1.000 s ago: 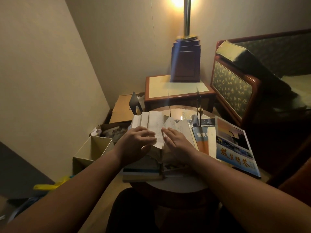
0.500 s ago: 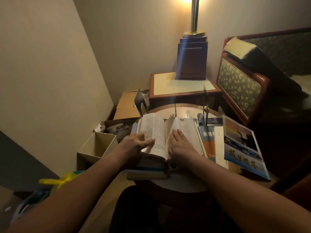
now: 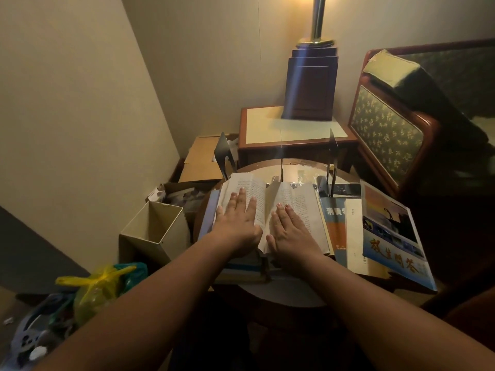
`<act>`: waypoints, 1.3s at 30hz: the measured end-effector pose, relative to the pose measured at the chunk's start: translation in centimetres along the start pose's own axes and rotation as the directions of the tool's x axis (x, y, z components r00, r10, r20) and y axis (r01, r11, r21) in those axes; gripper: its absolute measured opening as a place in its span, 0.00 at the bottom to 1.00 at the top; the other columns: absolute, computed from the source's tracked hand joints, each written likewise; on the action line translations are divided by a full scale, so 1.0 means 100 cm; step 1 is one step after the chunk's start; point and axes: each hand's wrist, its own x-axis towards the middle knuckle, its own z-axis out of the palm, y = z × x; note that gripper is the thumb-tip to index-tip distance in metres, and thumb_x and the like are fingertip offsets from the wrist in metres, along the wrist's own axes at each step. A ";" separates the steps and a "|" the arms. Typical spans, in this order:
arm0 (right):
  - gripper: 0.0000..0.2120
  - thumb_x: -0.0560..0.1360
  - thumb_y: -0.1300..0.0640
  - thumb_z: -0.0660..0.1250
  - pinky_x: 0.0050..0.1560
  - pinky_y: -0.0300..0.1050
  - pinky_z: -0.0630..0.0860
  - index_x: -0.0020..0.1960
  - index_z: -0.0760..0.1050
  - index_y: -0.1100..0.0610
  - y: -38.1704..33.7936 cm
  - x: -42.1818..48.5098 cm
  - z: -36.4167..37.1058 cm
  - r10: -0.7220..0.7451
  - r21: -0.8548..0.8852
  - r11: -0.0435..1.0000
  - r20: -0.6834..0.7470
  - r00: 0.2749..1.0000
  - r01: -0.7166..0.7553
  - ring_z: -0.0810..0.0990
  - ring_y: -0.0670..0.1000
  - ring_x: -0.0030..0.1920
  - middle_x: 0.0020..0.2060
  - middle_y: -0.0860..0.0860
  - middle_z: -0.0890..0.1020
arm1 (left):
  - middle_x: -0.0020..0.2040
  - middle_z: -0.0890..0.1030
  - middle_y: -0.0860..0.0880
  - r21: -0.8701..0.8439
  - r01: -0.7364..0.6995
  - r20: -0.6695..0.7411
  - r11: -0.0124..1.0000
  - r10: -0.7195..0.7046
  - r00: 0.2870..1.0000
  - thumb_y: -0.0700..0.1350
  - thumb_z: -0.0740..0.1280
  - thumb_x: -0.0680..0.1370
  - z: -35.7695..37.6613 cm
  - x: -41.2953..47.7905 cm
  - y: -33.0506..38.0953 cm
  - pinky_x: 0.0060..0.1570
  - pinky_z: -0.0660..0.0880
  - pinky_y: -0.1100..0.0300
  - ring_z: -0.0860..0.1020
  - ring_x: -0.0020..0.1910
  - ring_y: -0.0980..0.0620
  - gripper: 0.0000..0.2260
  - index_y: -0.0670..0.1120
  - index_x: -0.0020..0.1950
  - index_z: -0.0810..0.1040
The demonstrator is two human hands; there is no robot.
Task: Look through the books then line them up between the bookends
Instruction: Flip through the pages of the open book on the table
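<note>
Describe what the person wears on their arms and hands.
Nothing visible: the left hand and right hand are bare, with no gloves, rings or watch showing. Both forearms are bare too; no sleeve shows within the frame. The fingernails look short.

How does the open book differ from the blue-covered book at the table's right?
The open book shows printed pages; the blue-covered book is closed, cover up. The left hand and right hand press flat on the open book; the blue-covered book is untouched. The open book rests on other books; the blue-covered book overhangs the table's edge. Both lie down, not upright.
</note>
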 end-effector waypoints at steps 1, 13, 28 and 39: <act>0.35 0.81 0.39 0.36 0.77 0.50 0.34 0.81 0.39 0.59 0.000 0.000 0.000 0.001 -0.003 1.000 -0.003 1.000 -0.001 0.33 0.56 0.79 0.80 0.58 0.39 | 0.77 0.28 0.46 0.019 -0.004 0.003 1.000 0.004 1.000 0.53 0.50 0.82 -0.002 0.004 0.001 0.74 0.37 0.39 0.30 0.76 0.46 0.32 0.49 0.78 0.33; 0.38 0.77 0.36 0.27 0.73 0.47 0.28 0.80 0.36 0.58 0.002 -0.001 0.001 -0.012 0.000 1.000 -0.047 0.999 0.012 0.28 0.54 0.76 0.80 0.57 0.37 | 0.80 0.38 0.45 -0.021 0.059 -0.018 0.998 -0.060 0.998 0.60 0.52 0.81 -0.027 0.098 -0.005 0.76 0.42 0.42 0.38 0.79 0.45 0.35 0.44 0.80 0.42; 0.32 0.84 0.41 0.41 0.70 0.45 0.26 0.80 0.34 0.57 -0.002 -0.009 -0.003 -0.004 -0.009 1.000 -0.011 1.000 0.004 0.26 0.53 0.76 0.79 0.55 0.34 | 0.79 0.36 0.46 0.048 -0.132 -0.085 0.990 0.136 0.987 0.62 0.52 0.81 -0.001 0.046 -0.017 0.76 0.41 0.41 0.35 0.78 0.46 0.33 0.49 0.80 0.43; 0.33 0.84 0.41 0.44 0.71 0.45 0.27 0.80 0.36 0.58 0.000 -0.007 -0.003 -0.007 0.020 1.000 0.006 1.000 0.006 0.25 0.52 0.74 0.80 0.56 0.36 | 0.78 0.32 0.49 0.030 -0.185 -0.091 0.982 0.187 0.978 0.64 0.45 0.81 0.027 -0.016 -0.027 0.76 0.39 0.45 0.31 0.76 0.50 0.33 0.50 0.80 0.38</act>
